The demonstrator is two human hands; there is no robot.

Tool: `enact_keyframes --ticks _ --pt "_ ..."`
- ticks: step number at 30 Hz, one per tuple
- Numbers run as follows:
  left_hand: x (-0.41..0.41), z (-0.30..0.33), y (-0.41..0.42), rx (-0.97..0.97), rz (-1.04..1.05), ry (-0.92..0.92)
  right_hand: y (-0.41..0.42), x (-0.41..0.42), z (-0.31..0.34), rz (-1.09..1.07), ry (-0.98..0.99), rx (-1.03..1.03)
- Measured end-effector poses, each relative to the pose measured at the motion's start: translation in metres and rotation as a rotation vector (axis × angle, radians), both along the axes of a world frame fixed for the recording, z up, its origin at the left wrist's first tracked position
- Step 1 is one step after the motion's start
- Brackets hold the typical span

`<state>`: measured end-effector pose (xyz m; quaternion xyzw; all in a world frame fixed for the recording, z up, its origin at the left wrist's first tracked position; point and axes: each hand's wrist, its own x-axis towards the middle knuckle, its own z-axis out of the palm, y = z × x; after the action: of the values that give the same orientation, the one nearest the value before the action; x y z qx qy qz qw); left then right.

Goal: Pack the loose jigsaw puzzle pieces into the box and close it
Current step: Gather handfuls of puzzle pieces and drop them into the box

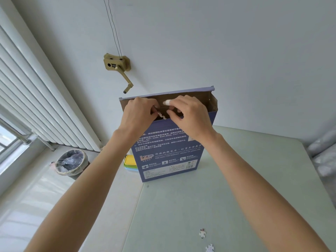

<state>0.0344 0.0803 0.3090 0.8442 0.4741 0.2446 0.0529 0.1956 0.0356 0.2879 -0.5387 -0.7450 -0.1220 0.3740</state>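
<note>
A tall blue puzzle box (169, 153) stands upright on the pale green table (227, 197), its top flaps open and brown inside. Both hands are at its open mouth. My left hand (139, 113) pinches a pale puzzle piece (161, 116) at the front rim. My right hand (189, 111), one fingertip wrapped in white tape, has its fingers curled over the same rim; what they grip is hidden. Two loose puzzle pieces lie on the table near me, one (202, 233) above the other (210, 248).
A stack of yellow, green and blue lidded containers (129, 163) sits behind the box's left side. On the floor at left stands a lined waste bin (71, 163) below a white radiator (36, 99). A brass hand crank (118, 67) hangs on the wall.
</note>
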Motion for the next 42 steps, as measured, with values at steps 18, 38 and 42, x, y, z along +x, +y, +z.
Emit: enact_keyframes --ticks 18,38,42 --pt "-0.007 -0.053 -0.077 0.562 -0.33 -0.301 -0.095 0.027 -0.035 -0.021 0.007 -0.001" --pt "0.074 -0.332 -0.308 -0.717 -0.258 0.465 -0.409 0.068 -0.312 -0.38 0.093 -1.146" --pt "0.07 -0.33 -0.34 -0.676 -0.356 0.469 -0.414 0.056 -0.312 -0.171 0.107 -1.077"
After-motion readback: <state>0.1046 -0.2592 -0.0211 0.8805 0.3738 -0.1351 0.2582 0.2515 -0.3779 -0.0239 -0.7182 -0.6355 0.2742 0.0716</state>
